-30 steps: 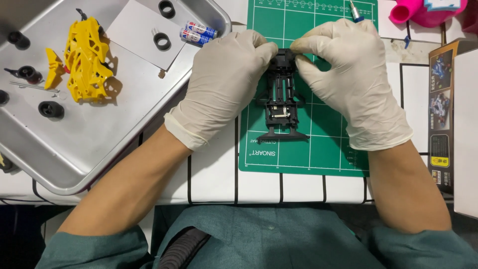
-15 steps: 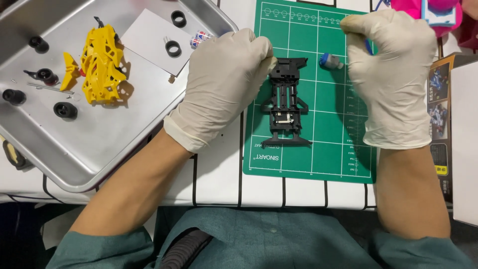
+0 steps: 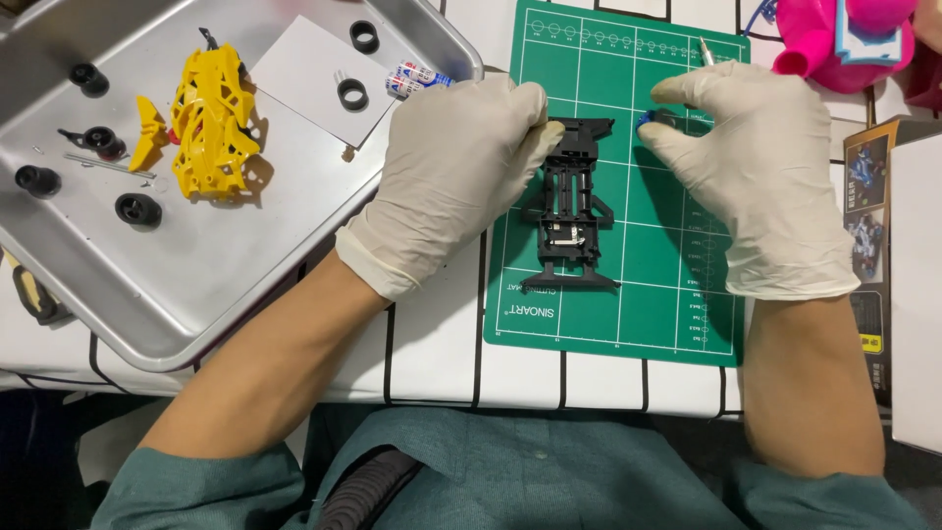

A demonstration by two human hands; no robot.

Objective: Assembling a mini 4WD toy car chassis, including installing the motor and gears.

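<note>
The left hand grips the top corner of the black chassis, which lies on the green mat; the right hand pinches a small blue part just beside it

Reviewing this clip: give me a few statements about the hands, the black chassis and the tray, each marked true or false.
1. The left hand rests on the top end of the black chassis. True.
2. The chassis lies inside the metal tray. False: it lies on the green cutting mat, to the right of the tray.
3. The right hand pinches a small blue part above the mat. True.
4. The yellow car body is in the right hand. False: it lies in the tray, untouched.
5. Both hands are bare. False: both wear pale gloves.
</note>
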